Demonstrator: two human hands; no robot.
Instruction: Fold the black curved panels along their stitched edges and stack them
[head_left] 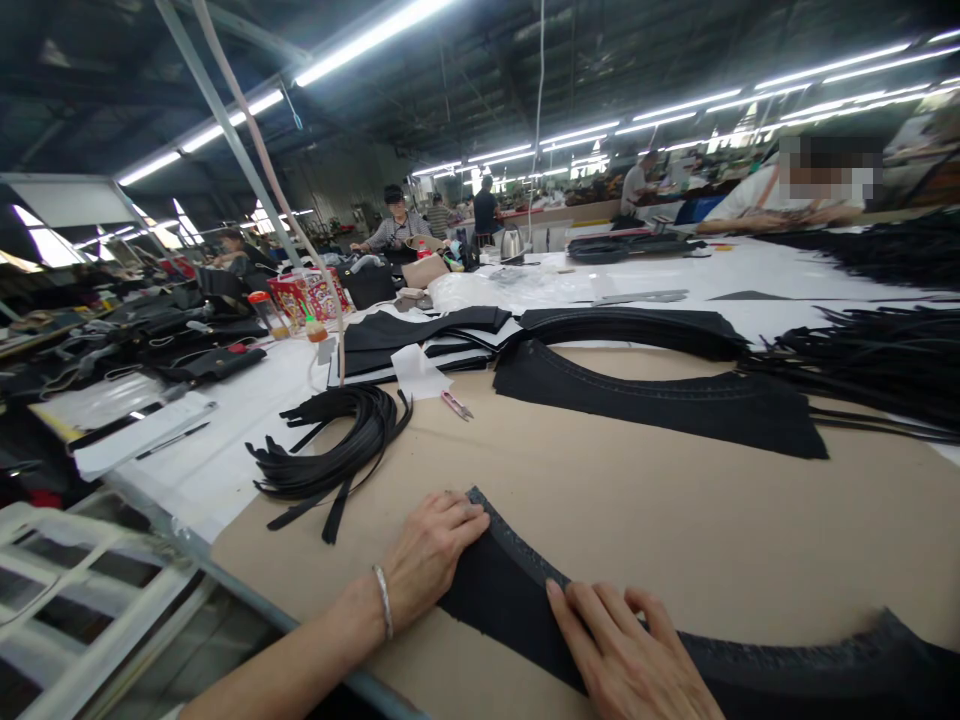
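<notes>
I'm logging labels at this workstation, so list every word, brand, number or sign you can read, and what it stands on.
No text can be read.
Red patterned package: any lettering too blurred to read.
White papers at left: any writing too small to read.
Pink snips: no legible marking.
Black piece under the hands: no words or numbers show.

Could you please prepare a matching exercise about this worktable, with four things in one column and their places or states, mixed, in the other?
Column one:
1. Left hand
2. Right hand
3. Snips
4. Bundle of strips

Column two:
A. Pink-handled, lying near the white paper scrap
B. Touching the black piece, with no bracelet in view
C. Black, bent into a curve
D. At one end of the black piece, with a silver bracelet at the wrist

Right pairs: 1-D, 2-B, 3-A, 4-C
</notes>
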